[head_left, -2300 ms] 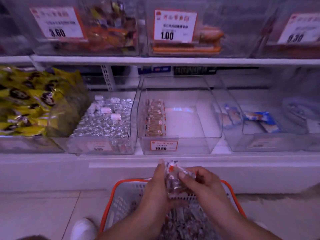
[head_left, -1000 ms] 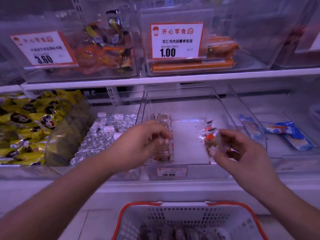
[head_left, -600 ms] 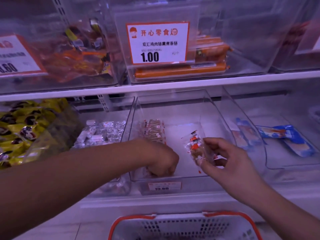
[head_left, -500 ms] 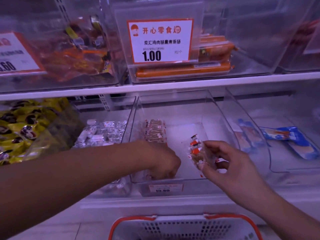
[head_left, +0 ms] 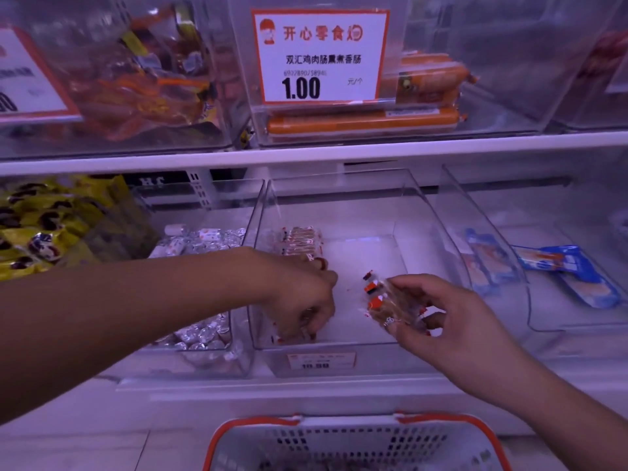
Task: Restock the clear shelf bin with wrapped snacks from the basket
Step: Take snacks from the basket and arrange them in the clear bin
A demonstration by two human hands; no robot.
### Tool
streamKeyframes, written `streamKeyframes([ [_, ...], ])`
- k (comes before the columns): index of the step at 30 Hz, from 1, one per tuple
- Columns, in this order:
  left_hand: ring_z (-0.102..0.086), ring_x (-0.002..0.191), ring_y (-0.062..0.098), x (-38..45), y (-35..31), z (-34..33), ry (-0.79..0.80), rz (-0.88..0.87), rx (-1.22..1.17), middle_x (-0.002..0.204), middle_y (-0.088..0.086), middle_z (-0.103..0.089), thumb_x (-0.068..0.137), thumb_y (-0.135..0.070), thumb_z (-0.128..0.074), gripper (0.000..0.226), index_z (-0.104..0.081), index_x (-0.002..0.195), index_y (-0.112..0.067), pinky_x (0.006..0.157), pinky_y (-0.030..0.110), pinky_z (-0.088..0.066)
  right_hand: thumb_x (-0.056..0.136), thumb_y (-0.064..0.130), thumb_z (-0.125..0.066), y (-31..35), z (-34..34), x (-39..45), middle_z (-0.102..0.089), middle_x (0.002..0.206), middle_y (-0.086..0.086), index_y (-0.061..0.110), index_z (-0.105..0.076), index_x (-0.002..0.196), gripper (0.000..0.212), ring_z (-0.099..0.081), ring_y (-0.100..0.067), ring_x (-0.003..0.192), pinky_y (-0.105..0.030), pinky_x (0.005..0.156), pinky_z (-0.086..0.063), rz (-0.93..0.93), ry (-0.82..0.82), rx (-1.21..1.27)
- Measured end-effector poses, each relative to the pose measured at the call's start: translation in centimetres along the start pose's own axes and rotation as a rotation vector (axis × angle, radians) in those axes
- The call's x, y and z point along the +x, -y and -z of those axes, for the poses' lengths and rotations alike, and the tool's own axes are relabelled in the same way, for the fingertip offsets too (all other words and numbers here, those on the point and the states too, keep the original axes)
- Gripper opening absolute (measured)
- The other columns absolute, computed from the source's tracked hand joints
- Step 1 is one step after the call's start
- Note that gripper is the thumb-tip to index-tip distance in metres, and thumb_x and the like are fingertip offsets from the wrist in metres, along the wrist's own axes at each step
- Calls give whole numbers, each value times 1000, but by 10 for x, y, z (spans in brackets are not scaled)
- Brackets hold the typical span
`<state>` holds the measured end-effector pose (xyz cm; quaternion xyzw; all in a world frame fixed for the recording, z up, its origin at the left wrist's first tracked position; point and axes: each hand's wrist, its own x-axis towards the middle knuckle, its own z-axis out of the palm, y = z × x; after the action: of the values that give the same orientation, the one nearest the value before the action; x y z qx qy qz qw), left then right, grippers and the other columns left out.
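Presently: clear shelf bin [head_left: 421, 212], snack row [head_left: 299, 237] along its left wall. Left hand [head_left: 306, 297] inside at the front-left corner, fingers curled on wrapped snacks there. Right hand [head_left: 452, 321] pinches a snack bundle [head_left: 387, 304] over the bin's front. Basket [head_left: 353, 433] below the bin.

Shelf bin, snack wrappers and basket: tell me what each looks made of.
Shelf bin: rigid clear plastic, glossy; the shelf shows through its walls. Snack wrappers in the right hand: thin clear film with red print, crinkled, brown contents visible. Basket: probably moulded plastic, pale perforated wall, orange rim.
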<state>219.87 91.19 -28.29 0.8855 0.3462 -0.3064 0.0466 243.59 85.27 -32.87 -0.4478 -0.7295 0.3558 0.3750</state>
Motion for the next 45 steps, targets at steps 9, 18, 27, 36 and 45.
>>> streamKeyframes([
  [9, -55, 110, 28, -1, 4, -13, -147, 164, 124, 118, 4, -60, 73, -42, -79, 54, -52, 114, -22, 94, 42, -47, 74, 15, -78, 43, -4, 72, -75, 88, 5, 27, -75, 109, 37, -69, -12, 74, -26, 73, -56, -106, 773, -433],
  [18, -66, 91, 29, 0, 11, -7, -6, 277, -91, 99, 7, -73, 75, -32, -83, 32, -72, 99, -14, 82, 35, -54, 76, 6, -73, 45, -73, 101, -60, 78, 13, 22, -69, 123, 50, -50, -4, 66, -9, 55, -38, -19, 972, -667],
  [27, -67, 90, 31, 1, 10, -16, -124, 385, 28, 104, 12, -70, 81, -14, -75, 18, -70, 98, -11, 71, 32, -50, 84, 0, -60, 34, -77, 94, -68, 123, 1, 20, -64, 130, 50, -64, -21, 112, -34, 93, -55, -166, 944, -478],
  [36, -68, 95, 27, -2, 10, -9, -131, 350, 111, 101, 6, -72, 78, -25, -79, 22, -72, 96, -17, 79, 32, -54, 86, 9, -67, 31, -88, 97, -58, 67, 7, 7, -70, 110, 24, -51, 0, 51, -15, 52, -46, -267, 887, -407],
  [45, -53, 52, 10, 2, 1, -18, 21, 343, -129, 70, -4, -72, 83, -15, -68, 9, -64, 75, -19, 53, 22, -40, 83, 8, -71, 30, -91, 89, -62, 76, 9, 8, -70, 112, 29, -55, -2, 61, -16, 54, -46, -364, 812, -281],
])
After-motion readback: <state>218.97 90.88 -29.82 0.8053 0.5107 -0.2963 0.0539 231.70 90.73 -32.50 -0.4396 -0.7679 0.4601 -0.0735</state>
